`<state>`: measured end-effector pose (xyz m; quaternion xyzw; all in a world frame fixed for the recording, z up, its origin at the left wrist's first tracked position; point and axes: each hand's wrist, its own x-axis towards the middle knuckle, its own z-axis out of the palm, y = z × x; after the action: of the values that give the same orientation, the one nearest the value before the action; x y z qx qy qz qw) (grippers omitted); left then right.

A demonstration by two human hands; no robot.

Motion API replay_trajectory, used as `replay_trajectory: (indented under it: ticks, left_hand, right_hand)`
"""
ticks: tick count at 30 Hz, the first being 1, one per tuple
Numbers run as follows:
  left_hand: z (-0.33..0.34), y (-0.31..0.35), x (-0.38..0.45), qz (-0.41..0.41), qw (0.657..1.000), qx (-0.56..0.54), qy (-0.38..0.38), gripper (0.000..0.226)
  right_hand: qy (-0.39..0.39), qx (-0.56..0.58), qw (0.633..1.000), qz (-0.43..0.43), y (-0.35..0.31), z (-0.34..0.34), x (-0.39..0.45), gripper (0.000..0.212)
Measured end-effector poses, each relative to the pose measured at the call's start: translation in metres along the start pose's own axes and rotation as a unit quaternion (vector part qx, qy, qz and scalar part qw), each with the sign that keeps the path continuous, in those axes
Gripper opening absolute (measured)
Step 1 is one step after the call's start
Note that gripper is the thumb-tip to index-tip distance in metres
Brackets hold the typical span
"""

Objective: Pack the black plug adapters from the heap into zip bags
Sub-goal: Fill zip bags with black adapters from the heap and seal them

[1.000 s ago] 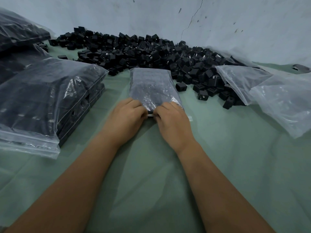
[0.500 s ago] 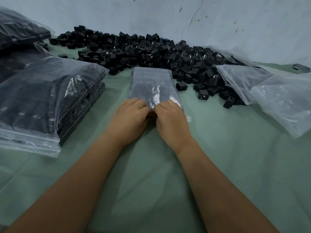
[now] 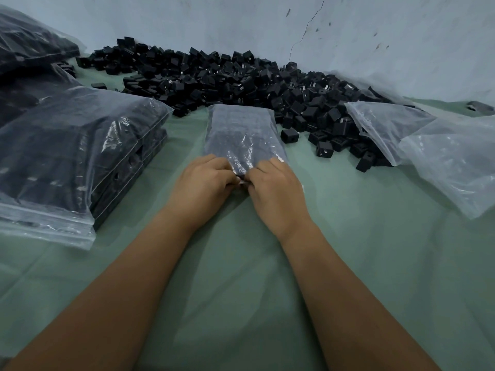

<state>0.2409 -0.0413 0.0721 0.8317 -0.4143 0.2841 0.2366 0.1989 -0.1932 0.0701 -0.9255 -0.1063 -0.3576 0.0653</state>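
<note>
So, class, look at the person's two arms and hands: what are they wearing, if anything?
Nothing shows on them. The left hand and right hand are bare, with no gloves, and no rings show. Both forearms are bare from the wrists to the picture's lower edge: no sleeves, watch or bands in view.

Filled zip bag [image 3: 241, 132] flat on green cloth, centre of view — clear film, dark adapters packed inside, near end pinched under both hands. Behind it, heap of black plug adapters [image 3: 241, 79] — small cubes, jumbled, spread along the wall's foot, a few strays [image 3: 289, 135] just right of the bag. Stacked filled bags [image 3: 80, 156] at left; empty zip bags [image 3: 428, 145] lying at right, overlapping the heap's edge.
</note>
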Motion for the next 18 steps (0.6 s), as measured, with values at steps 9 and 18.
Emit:
replay_trajectory:
  ticks: [9, 18]
  left_hand:
    - [-0.0006, 0.0013, 0.0005, -0.012, 1.0, 0.007, -0.015, 0.014]
    - [0.003, 0.0015, 0.0021, -0.018, 0.999, 0.024, -0.012, 0.018]
  right_hand:
    - [0.008, -0.046, 0.998, -0.041, -0.0051, -0.0013, 0.0004, 0.024]
    - [-0.006, -0.007, 1.0, -0.019, -0.0045, 0.001, 0.0001, 0.021]
